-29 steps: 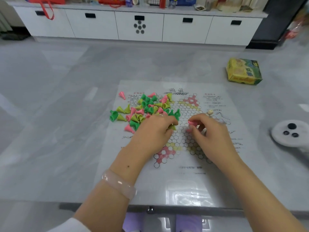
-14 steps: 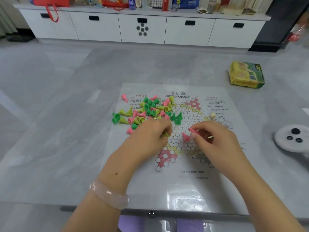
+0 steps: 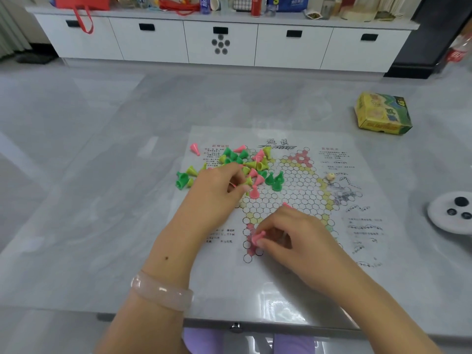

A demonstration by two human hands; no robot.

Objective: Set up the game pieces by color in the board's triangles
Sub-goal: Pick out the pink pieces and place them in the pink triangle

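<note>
A paper game board point(image 3: 293, 190) with hexagon cells lies flat on the grey table. A heap of pink, green and yellow cone pieces point(image 3: 240, 162) covers its upper left part. One pink piece point(image 3: 254, 192) stands upright on the board beside the heap. My left hand point(image 3: 219, 192) reaches into the heap with its fingers curled around pieces. My right hand point(image 3: 293, 238) is over the near pink triangle point(image 3: 251, 247) and pinches a pink piece point(image 3: 258, 237) there; another pink tip shows above its knuckles.
A yellow-green box point(image 3: 383, 114) sits at the far right of the table. A white round dish point(image 3: 452, 213) with dark buttons is at the right edge. A small die point(image 3: 331, 177) lies on the board. A lone pink piece point(image 3: 195, 148) lies left of the heap.
My right hand has moved from the board's middle down to the near pink triangle with a pink piece. My left hand stays at the heap. The camera has tilted slightly.
</note>
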